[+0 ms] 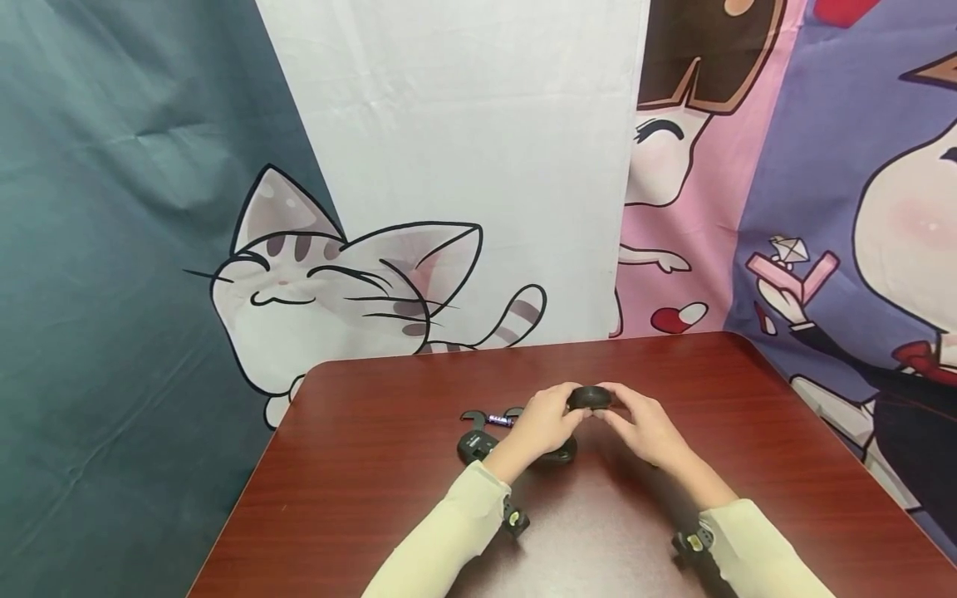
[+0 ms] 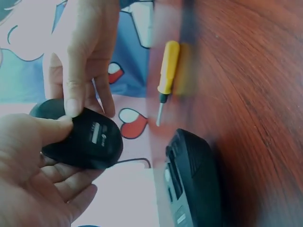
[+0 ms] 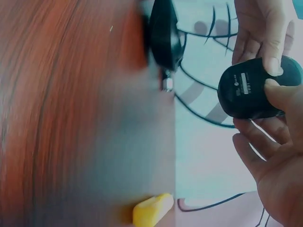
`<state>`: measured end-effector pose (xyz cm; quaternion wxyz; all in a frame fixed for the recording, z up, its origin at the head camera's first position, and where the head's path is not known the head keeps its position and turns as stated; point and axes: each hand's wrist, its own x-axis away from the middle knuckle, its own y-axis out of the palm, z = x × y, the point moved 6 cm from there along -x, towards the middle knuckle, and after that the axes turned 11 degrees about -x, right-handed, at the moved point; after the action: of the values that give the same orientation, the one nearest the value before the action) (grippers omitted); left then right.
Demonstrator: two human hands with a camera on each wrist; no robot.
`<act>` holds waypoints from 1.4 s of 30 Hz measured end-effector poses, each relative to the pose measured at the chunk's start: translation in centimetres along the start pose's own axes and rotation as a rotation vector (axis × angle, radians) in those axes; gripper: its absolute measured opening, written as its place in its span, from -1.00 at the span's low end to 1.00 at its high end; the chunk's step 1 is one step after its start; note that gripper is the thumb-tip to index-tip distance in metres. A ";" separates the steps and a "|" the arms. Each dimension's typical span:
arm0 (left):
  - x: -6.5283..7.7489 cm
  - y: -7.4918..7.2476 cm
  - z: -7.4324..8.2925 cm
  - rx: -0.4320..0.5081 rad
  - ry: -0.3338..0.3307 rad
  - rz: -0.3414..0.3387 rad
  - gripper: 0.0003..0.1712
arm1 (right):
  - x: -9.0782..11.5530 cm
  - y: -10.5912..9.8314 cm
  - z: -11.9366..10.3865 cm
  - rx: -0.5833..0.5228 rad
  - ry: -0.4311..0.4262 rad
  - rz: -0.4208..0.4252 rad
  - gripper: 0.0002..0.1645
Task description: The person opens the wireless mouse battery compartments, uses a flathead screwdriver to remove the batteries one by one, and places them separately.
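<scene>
Both hands hold a black computer mouse up over the table's far half. Its labelled underside shows in the left wrist view. My left hand grips one end, thumb on the underside and fingers beneath. From the other side my right hand grips it too, its thumb close to the left thumb on that underside. In the right wrist view the mouse lies between both hands. Beyond the left forearm, another black mouse lies on the table, a recess showing in its body.
A battery and a curved black piece lie behind the left hand. Partly behind that wrist is another black item. A yellow-handled screwdriver lies on the wooden table. Printed cloths hang behind the table.
</scene>
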<state>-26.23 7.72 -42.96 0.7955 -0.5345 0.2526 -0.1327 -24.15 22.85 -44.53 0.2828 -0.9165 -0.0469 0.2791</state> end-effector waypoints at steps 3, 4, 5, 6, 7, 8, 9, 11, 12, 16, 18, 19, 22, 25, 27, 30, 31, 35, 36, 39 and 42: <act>0.6 -0.9 -0.2 0.090 -0.005 0.007 -0.56 | 0.1 -0.1 -1.1 -0.020 -0.008 0.044 -0.50; 0.8 -1.2 -0.3 0.121 -0.009 0.008 -0.56 | 0.1 -0.2 -1.5 -0.027 -0.016 0.062 -0.51; 1.0 -1.5 -0.3 0.150 -0.013 0.009 -0.55 | 0.1 -0.2 -1.9 -0.035 -0.018 0.080 -0.51; 1.2 -1.7 -0.4 0.183 -0.016 0.011 -0.54 | 0.2 -0.3 -2.2 -0.041 -0.020 0.099 -0.51; 1.4 -1.9 -0.4 0.213 -0.020 0.014 -0.54 | 0.2 -0.3 -2.6 -0.044 -0.020 0.117 -0.52; 1.5 -2.1 -0.4 0.238 -0.020 0.018 -0.53 | 0.2 -0.4 -3.0 -0.051 -0.017 0.136 -0.52; 1.7 -2.3 -0.4 0.260 -0.022 0.021 -0.53 | 0.3 -0.4 -3.3 -0.058 -0.014 0.152 -0.53; 2.1 -2.7 -0.4 0.304 -0.028 0.030 -0.52 | 0.5 -0.3 -3.8 -0.071 -0.001 0.177 -0.55; 2.3 -2.8 -0.4 0.317 -0.032 0.035 -0.51 | 0.5 -0.2 -4.1 -0.078 0.003 0.185 -0.55; 2.9 -3.2 -0.5 0.349 -0.049 0.043 -0.49 | 0.9 0.2 -4.8 -0.125 0.035 0.203 -0.56; 3.2 -3.3 -0.6 0.368 -0.060 0.039 -0.47 | 1.1 0.4 -5.0 -0.156 0.067 0.207 -0.56; 3.4 -3.3 -0.7 0.389 -0.066 0.031 -0.46 | 1.3 0.5 -5.1 -0.175 0.082 0.209 -0.57; 3.9 -3.4 -0.7 0.480 -0.085 0.001 -0.43 | 1.7 0.8 -5.5 -0.209 0.118 0.201 -0.58; 4.4 -3.5 -0.8 0.565 -0.101 -0.018 -0.41 | 2.0 1.2 -6.1 -0.255 0.141 0.184 -0.59; 4.7 -3.7 -0.8 0.602 -0.110 -0.025 -0.41 | 2.2 1.4 -6.4 -0.294 0.162 0.176 -0.59; 5.3 -3.9 -0.8 0.638 -0.123 -0.039 -0.42 | 2.5 1.7 -6.9 -0.349 0.196 0.170 -0.59; 5.5 -4.0 -0.8 0.651 -0.126 -0.045 -0.43 | 2.6 1.8 -7.0 -0.377 0.203 0.167 -0.58; 6.0 -4.1 -0.8 0.692 -0.140 -0.062 -0.43 | 3.0 2.4 -7.5 -0.504 0.247 0.145 -0.57; 6.1 -4.2 -0.8 0.699 -0.141 -0.060 -0.43 | 3.1 2.5 -7.6 -0.546 0.258 0.135 -0.57; 6.5 -4.4 -0.6 0.715 -0.125 -0.047 -0.46 | 3.3 3.0 -7.7 -0.638 0.305 0.106 -0.57; 6.8 -4.6 -0.3 0.717 -0.102 -0.027 -0.53 | 3.6 3.2 -7.8 -0.685 0.339 0.090 -0.57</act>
<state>-20.46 2.44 -40.58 0.9423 -0.2307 0.1428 -0.1963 -17.17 17.21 -42.71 -0.0488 -0.9921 -0.0497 0.1042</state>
